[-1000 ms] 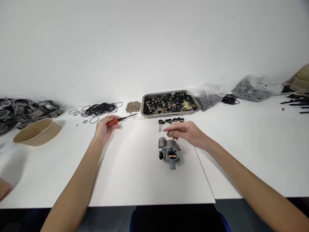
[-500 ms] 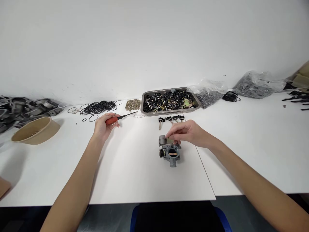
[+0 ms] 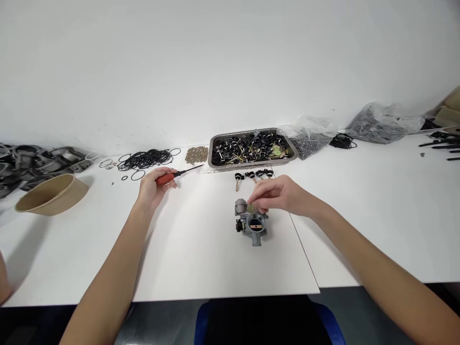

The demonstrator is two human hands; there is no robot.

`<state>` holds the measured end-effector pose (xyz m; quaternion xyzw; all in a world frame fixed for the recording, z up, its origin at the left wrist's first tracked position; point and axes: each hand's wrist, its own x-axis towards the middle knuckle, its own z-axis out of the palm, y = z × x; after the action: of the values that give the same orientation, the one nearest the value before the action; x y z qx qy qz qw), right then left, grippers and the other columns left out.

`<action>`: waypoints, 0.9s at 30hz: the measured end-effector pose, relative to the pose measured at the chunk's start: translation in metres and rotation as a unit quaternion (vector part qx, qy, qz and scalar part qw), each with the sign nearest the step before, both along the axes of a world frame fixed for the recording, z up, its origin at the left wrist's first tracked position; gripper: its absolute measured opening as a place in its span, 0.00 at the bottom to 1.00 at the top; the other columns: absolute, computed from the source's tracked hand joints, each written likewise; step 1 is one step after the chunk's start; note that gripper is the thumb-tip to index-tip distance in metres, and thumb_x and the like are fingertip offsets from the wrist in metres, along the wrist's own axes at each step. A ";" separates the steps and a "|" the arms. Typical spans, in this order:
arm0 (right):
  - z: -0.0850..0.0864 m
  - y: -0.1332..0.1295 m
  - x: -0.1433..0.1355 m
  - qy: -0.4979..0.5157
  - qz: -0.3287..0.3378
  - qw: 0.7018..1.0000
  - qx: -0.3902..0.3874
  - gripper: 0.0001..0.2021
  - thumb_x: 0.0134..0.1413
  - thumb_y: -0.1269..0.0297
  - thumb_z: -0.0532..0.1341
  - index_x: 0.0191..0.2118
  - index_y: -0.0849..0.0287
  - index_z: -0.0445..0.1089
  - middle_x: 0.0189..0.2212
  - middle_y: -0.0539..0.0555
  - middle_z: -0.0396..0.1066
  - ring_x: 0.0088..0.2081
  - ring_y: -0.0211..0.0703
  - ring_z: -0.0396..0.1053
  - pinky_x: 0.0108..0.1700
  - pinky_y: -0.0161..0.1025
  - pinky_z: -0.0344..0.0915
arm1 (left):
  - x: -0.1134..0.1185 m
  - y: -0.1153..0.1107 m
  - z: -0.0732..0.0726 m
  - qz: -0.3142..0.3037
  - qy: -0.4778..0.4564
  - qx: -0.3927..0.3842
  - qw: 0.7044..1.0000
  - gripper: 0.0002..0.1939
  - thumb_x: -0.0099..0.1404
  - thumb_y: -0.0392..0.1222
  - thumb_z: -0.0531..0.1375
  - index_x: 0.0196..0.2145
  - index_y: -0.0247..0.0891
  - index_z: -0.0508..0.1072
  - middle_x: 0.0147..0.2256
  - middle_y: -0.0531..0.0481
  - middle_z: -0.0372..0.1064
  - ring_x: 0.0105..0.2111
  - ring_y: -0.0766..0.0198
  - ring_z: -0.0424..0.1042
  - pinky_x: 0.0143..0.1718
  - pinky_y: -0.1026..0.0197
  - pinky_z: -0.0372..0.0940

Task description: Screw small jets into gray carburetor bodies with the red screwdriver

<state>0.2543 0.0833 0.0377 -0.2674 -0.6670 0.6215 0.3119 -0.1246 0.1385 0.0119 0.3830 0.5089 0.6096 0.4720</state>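
Observation:
My left hand (image 3: 154, 187) is closed around the red handle of a screwdriver (image 3: 167, 178), whose dark shaft points right toward the tray. Upright on the white table stands a grey metal carburetor (image 3: 256, 235); a brass-coloured strip crosses its round bore. Just above it, my right hand (image 3: 273, 193) pinches a thin yellow-green metal disc (image 3: 252, 209) between thumb and fingers. The fingers partly cover the disc and the carburetor's back. Behind the hand lie several black-capped screw-like parts (image 3: 237, 181).
A metal tray (image 3: 251, 166) of mixed small parts stands at the back. Left of it are brass screws (image 3: 196, 155), black rubber rings (image 3: 147, 159), a beige bowl (image 3: 53, 201) and grey castings (image 3: 36, 160). Plastic bags (image 3: 386, 125) of parts lie right. Part of another person's arm (image 3: 3, 282) shows at the left edge.
The yellow-green disc shows more clearly under my right fingers, which have barely moved. The whole view has shifted slightly. My left hand still holds the screwdriver.

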 end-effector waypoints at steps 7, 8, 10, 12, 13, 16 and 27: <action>0.011 -0.005 0.004 -0.104 0.034 0.991 0.071 0.08 0.53 0.63 0.67 0.39 0.55 0.80 0.32 0.53 0.74 0.35 0.41 0.70 0.37 0.40 0.67 | -0.001 0.001 -0.001 0.000 0.003 -0.001 1.000 0.04 0.53 0.32 0.58 0.29 0.31 0.71 0.35 0.41 0.74 0.20 0.64 0.69 0.22 0.58 0.68; 0.013 -0.006 0.004 -0.114 0.036 0.990 0.070 0.08 0.52 0.62 0.67 0.39 0.56 0.80 0.31 0.53 0.74 0.33 0.40 0.69 0.36 0.39 0.66 | -0.001 0.000 -0.001 -0.001 0.003 -0.001 1.000 0.04 0.53 0.32 0.58 0.29 0.31 0.71 0.35 0.41 0.74 0.20 0.64 0.69 0.22 0.58 0.68; 0.015 -0.008 0.004 -0.125 0.037 0.989 0.072 0.08 0.51 0.62 0.68 0.38 0.56 0.80 0.30 0.52 0.74 0.30 0.39 0.67 0.34 0.38 0.65 | -0.001 0.000 -0.001 -0.003 0.004 0.000 1.000 0.04 0.53 0.32 0.58 0.29 0.31 0.71 0.35 0.41 0.74 0.21 0.64 0.69 0.22 0.58 0.68; 0.016 -0.009 0.003 -0.135 0.044 0.987 0.081 0.09 0.50 0.61 0.68 0.38 0.56 0.79 0.30 0.52 0.74 0.31 0.39 0.67 0.33 0.38 0.64 | -0.001 0.000 0.000 -0.004 0.004 0.000 1.000 0.04 0.53 0.32 0.58 0.29 0.31 0.71 0.35 0.41 0.74 0.21 0.64 0.68 0.22 0.58 0.68; 0.017 -0.010 0.002 -0.139 0.046 0.985 0.087 0.09 0.51 0.61 0.68 0.39 0.56 0.79 0.31 0.52 0.74 0.32 0.39 0.68 0.33 0.38 0.63 | 0.000 0.000 0.000 -0.004 0.004 0.000 1.000 0.04 0.53 0.32 0.58 0.29 0.31 0.71 0.35 0.41 0.74 0.21 0.65 0.68 0.22 0.58 0.68; 0.018 -0.012 0.001 -0.150 0.048 0.982 0.102 0.09 0.51 0.61 0.68 0.39 0.55 0.79 0.31 0.52 0.75 0.33 0.40 0.69 0.34 0.38 0.63 | 0.000 0.000 0.000 -0.003 0.005 0.001 1.000 0.04 0.53 0.32 0.58 0.29 0.31 0.71 0.35 0.41 0.74 0.21 0.64 0.69 0.22 0.58 0.68; 0.014 -0.015 -0.004 -0.153 0.013 0.981 0.121 0.08 0.49 0.62 0.69 0.38 0.56 0.79 0.33 0.53 0.74 0.36 0.43 0.70 0.44 0.43 0.67 | -0.001 0.000 -0.002 -0.002 0.006 0.000 1.000 0.04 0.53 0.32 0.58 0.29 0.31 0.71 0.36 0.40 0.74 0.22 0.64 0.69 0.22 0.58 0.68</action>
<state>0.2505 0.0679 0.0516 -0.3105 -0.7808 0.4919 0.2281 -0.1255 0.1385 0.0103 0.3875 0.5108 0.6064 0.4703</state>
